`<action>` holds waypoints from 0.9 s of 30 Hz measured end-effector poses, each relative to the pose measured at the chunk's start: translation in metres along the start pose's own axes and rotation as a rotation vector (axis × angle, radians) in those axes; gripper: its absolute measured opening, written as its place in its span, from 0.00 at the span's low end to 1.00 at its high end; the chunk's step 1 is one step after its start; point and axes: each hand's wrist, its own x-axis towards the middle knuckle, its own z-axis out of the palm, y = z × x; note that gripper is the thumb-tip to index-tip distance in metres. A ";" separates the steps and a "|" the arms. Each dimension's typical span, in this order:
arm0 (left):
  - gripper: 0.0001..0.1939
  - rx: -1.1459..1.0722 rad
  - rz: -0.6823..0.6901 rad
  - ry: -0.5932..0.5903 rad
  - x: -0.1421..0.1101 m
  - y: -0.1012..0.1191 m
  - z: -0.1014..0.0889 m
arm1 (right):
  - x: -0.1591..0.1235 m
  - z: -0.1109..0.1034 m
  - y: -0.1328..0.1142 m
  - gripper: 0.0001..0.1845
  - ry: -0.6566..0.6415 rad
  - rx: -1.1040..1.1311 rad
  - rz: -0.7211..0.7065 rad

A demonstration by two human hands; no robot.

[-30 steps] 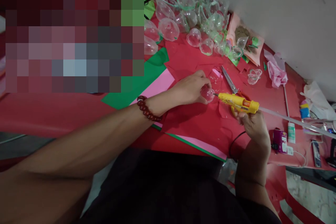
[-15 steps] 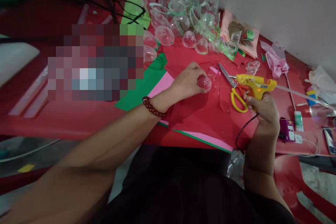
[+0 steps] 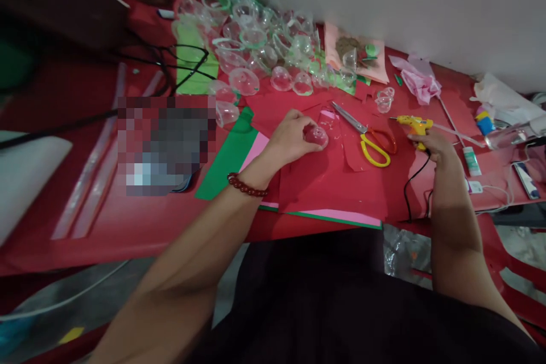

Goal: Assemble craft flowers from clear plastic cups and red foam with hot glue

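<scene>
My left hand (image 3: 290,139), with a beaded bracelet at the wrist, is closed around the side of a small clear plastic cup (image 3: 318,136) above red paper (image 3: 333,182). My right hand (image 3: 433,143) grips a yellow hot glue gun (image 3: 413,123) farther right, its nozzle pointing left and a clear glue stick out of its back. Between the hands lie scissors (image 3: 362,132) with yellow and orange handles, blades apart from the cup. Small scraps and a pink paper piece (image 3: 330,116) rest beside the cup.
Many clear plastic cups (image 3: 260,40) are heaped at the back. Green paper (image 3: 226,159) lies left of my left hand, near black cables (image 3: 187,48) and long clear strips (image 3: 96,165). A pink crumpled sheet (image 3: 420,82) and a small bottle (image 3: 471,160) are on the right.
The glue gun in my right hand has moved away to the right, off the scissors. My left hand still holds the cup. The view has shifted.
</scene>
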 end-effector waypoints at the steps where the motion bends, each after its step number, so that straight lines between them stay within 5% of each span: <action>1: 0.23 0.001 -0.001 -0.009 0.000 0.001 0.000 | -0.001 -0.002 0.000 0.16 0.043 -0.087 0.025; 4: 0.22 0.007 0.001 -0.040 -0.001 0.003 -0.001 | -0.008 -0.004 -0.005 0.13 0.208 -0.443 0.063; 7: 0.21 0.017 0.000 -0.064 -0.001 0.004 0.001 | -0.008 0.005 -0.024 0.11 0.342 -0.692 -0.141; 11: 0.21 0.020 0.009 -0.069 0.000 0.002 0.004 | 0.014 0.038 -0.063 0.20 0.268 -0.774 -0.563; 16: 0.23 0.031 0.027 -0.091 0.000 -0.001 0.007 | 0.044 0.074 -0.095 0.12 0.180 -0.862 -0.636; 19: 0.32 -0.014 0.024 -0.086 0.000 -0.001 0.007 | 0.035 0.081 -0.098 0.08 0.218 -0.773 -0.642; 22: 0.42 -0.102 0.052 -0.017 -0.002 0.005 0.003 | 0.000 0.086 -0.096 0.08 0.356 -0.492 -0.856; 27: 0.38 -0.391 0.211 0.169 -0.011 0.023 -0.009 | -0.081 0.118 -0.090 0.05 0.332 -0.060 -1.143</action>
